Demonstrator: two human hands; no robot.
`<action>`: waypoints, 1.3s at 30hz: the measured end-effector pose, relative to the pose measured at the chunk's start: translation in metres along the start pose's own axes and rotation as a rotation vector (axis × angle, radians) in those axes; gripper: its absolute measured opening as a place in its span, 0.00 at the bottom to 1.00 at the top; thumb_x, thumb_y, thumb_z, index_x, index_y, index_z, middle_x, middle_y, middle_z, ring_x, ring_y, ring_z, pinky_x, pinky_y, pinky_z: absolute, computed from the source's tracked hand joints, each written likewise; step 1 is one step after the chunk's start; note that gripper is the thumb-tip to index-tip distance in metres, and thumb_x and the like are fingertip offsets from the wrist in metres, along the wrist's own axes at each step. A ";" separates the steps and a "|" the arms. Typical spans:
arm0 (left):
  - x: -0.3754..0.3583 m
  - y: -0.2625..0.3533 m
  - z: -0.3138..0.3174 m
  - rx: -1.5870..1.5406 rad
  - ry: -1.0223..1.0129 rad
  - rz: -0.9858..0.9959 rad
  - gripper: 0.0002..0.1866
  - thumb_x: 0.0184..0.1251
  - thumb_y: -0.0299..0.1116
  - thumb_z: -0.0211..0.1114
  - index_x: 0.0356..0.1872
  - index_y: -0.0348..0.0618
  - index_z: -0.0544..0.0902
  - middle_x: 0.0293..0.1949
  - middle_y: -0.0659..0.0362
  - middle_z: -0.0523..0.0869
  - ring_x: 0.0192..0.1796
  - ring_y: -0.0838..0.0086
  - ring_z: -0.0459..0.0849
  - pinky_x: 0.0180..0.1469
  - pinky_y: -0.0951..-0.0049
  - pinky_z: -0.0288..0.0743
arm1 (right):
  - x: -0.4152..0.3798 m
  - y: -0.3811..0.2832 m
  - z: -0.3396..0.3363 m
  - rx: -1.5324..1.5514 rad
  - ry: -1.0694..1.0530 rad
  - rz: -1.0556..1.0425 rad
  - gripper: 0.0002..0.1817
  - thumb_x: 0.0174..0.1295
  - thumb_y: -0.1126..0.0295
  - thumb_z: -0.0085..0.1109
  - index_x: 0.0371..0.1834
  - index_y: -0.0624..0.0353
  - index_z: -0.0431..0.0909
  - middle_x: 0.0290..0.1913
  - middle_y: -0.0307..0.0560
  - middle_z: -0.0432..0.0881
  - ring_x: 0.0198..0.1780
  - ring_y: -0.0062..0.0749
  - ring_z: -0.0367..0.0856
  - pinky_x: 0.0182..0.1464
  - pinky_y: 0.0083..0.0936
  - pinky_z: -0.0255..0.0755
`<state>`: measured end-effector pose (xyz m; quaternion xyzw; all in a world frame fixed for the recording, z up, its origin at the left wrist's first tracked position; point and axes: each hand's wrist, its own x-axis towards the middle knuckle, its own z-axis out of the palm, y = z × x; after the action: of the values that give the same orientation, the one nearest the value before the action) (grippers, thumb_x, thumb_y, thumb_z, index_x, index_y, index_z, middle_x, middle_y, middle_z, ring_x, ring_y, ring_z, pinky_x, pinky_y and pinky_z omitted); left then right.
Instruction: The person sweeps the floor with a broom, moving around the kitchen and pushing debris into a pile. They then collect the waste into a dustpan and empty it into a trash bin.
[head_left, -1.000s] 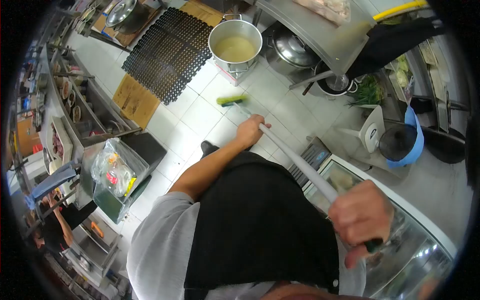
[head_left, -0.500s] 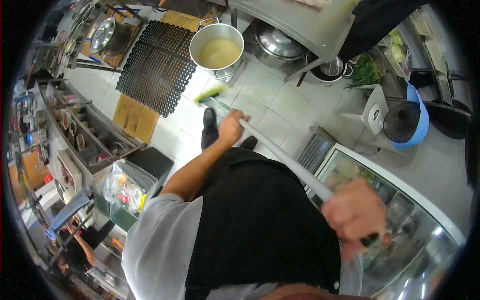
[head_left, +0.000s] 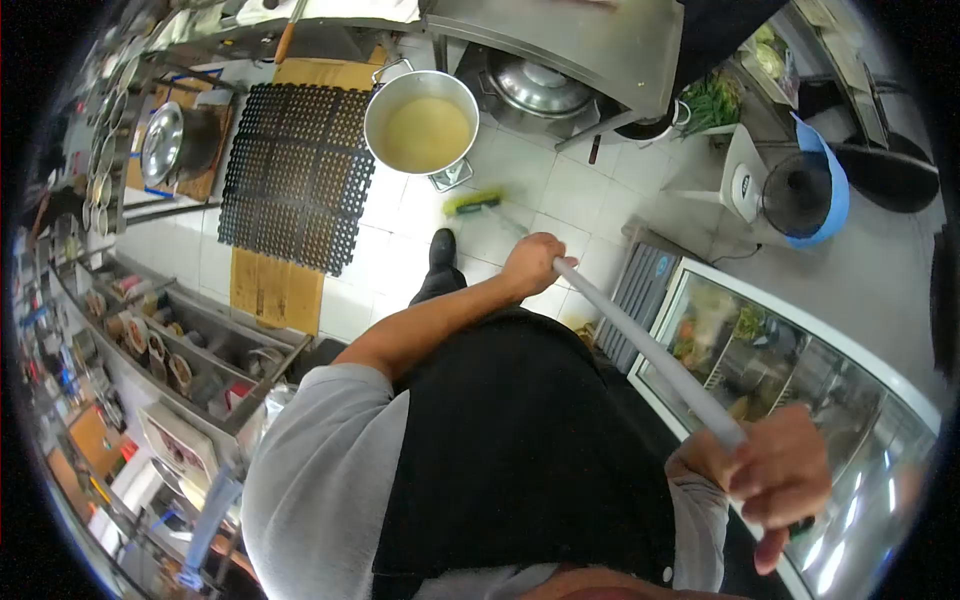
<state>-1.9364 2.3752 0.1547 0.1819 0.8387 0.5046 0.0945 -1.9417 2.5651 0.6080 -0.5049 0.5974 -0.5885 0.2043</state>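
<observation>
Clenching the grey pole (head_left: 645, 345), my left hand (head_left: 535, 266) is nearer the yellow-green brush (head_left: 472, 203), ahead and slightly left on the floor (head_left: 395, 268), off the black mat's (head_left: 295, 175) right edge; the pole slants back rightward to my right hand (head_left: 775, 468), fingers curled round it

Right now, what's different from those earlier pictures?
The broom head has swung rightward relative to the pot, and a black shoe is nearer the pot. Nothing was let go: the left hand and right hand still grip the handle. The pot and black mat stayed put.
</observation>
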 end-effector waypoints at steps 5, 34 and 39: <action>0.100 -0.035 -0.027 -0.024 0.044 0.056 0.16 0.73 0.44 0.74 0.36 0.40 0.89 0.39 0.47 0.89 0.44 0.45 0.87 0.51 0.49 0.81 | 0.016 0.031 0.026 -0.296 0.246 0.115 0.36 0.71 0.37 0.68 0.15 0.53 0.73 0.18 0.37 0.77 0.21 0.32 0.82 0.21 0.25 0.72; -0.049 -0.136 0.120 0.263 -0.716 0.306 0.18 0.75 0.48 0.72 0.45 0.41 0.85 0.52 0.42 0.87 0.60 0.44 0.84 0.66 0.47 0.74 | -0.040 0.055 0.368 -0.431 1.650 0.567 0.18 0.70 0.63 0.73 0.26 0.63 0.82 0.30 0.49 0.86 0.41 0.46 0.88 0.49 0.41 0.82; -0.181 -0.073 0.120 0.083 -0.994 0.391 0.16 0.74 0.46 0.73 0.38 0.41 0.85 0.50 0.48 0.89 0.58 0.48 0.86 0.64 0.48 0.79 | -0.025 -0.020 0.436 -0.538 1.603 0.489 0.26 0.67 0.52 0.78 0.21 0.62 0.81 0.23 0.47 0.82 0.31 0.45 0.88 0.34 0.39 0.82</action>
<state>-1.7451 2.3687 0.0290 0.5554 0.6626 0.3323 0.3770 -1.5586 2.3733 0.5196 0.1713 0.7708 -0.5449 -0.2824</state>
